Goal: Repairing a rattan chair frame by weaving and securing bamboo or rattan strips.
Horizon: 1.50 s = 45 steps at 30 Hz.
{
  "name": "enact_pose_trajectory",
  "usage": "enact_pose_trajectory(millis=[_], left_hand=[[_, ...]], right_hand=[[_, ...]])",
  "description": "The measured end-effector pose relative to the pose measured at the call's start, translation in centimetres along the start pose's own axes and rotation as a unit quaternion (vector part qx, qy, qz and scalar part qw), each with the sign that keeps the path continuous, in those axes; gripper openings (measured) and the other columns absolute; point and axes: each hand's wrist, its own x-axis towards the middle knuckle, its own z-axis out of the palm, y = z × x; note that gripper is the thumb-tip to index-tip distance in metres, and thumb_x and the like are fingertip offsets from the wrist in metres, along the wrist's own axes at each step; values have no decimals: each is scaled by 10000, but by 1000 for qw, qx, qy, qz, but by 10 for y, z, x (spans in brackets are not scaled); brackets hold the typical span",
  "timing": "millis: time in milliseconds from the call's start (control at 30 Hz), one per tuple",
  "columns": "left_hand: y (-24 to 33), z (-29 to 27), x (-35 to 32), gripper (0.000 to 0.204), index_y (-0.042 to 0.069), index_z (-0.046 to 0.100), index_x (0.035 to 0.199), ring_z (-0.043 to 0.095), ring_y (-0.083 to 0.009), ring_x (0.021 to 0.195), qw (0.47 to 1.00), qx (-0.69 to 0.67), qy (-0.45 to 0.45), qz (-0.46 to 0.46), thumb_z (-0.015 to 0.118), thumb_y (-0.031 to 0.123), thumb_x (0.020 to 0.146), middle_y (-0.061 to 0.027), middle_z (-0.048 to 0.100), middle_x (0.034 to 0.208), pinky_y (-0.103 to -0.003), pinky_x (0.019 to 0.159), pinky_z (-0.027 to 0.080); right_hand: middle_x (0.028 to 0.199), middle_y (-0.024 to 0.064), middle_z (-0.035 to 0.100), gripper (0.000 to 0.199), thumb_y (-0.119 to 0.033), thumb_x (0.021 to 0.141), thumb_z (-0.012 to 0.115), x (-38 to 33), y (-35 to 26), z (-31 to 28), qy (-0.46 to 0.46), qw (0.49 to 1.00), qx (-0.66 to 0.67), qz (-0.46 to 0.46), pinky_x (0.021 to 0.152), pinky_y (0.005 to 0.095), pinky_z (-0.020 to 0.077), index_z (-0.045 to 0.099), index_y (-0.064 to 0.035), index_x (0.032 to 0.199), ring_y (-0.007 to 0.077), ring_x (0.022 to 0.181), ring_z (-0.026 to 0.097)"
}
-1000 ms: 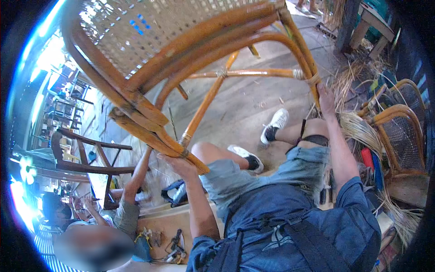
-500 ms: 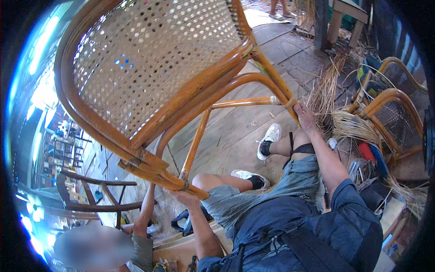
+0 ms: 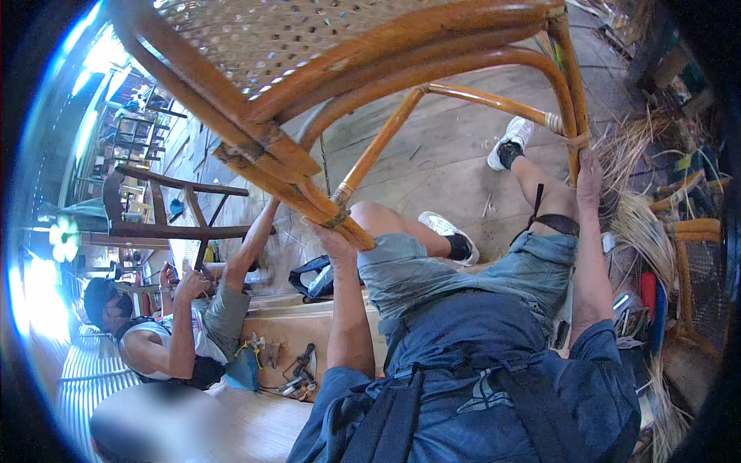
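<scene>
A rattan chair [image 3: 417, 40] is held up and tilted in front of me, its woven cane panel [image 3: 255, 35] toward the top of the view. My left hand [image 3: 330, 239] is closed around the bound poles at the near left end of the frame. At the right, my right hand [image 3: 590, 179] grips the end of a leg below its wrapped joint. A thin crossbar [image 3: 494, 103] links the frame between the hands. My bent legs are under the chair.
Another person [image 3: 174, 332] sits at the left, beside a dark wooden chair frame [image 3: 177, 229]. Hand tools [image 3: 299, 374] lie on a wooden board near my left. Loose cane strands [image 3: 641, 224] and another rattan chair [image 3: 695, 230] are on the right. Plank flooring [image 3: 455, 181] shows beyond my feet.
The chair has shifted up and right in the view, with both hands still on it. More of the seated person and the tools at the left now shows.
</scene>
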Motion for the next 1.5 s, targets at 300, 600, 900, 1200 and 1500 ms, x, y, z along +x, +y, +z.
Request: enact_pose_trajectory(millis=[300,600,900,1200,1500], left_hand=[[-44,-20,-34,670,67,314,1284,517,-230,1020,992,34,106,-59,198,593,884,-117,480,1161,-373,929,371],[-34,-55,-35,583,18,453,1204,506,-181,1000,978,127,86,-140,242,483,922,-56,548,1112,-340,881,344],[-78,-46,57,304,27,611,992,562,-208,940,889,409,-194,-69,500,281,869,-76,618,975,-309,828,429],[-76,-27,83,396,22,619,874,581,-245,823,767,555,-254,-201,500,395,819,-143,600,812,-334,730,453],[-66,6,86,427,39,616,811,575,-231,654,706,607,-364,-41,485,445,825,-104,578,699,-381,585,440]], right_hand=[[1052,98,575,451,-368,900,465,-21,-40,7,40,998,57,1,872,277,378,512,0,1155,177,965,518],[1071,103,555,466,-374,915,419,-43,-7,-7,136,984,39,104,897,297,356,497,12,1165,197,998,510],[1122,122,549,458,-354,927,395,-40,23,-14,130,989,-51,43,903,310,354,490,15,1182,201,1037,497],[927,70,573,370,-280,939,362,-47,10,-12,136,985,-8,110,717,278,424,529,7,1102,148,797,531],[687,33,480,256,-270,906,454,-44,25,-31,243,923,251,159,563,276,416,485,-36,807,143,595,480]])
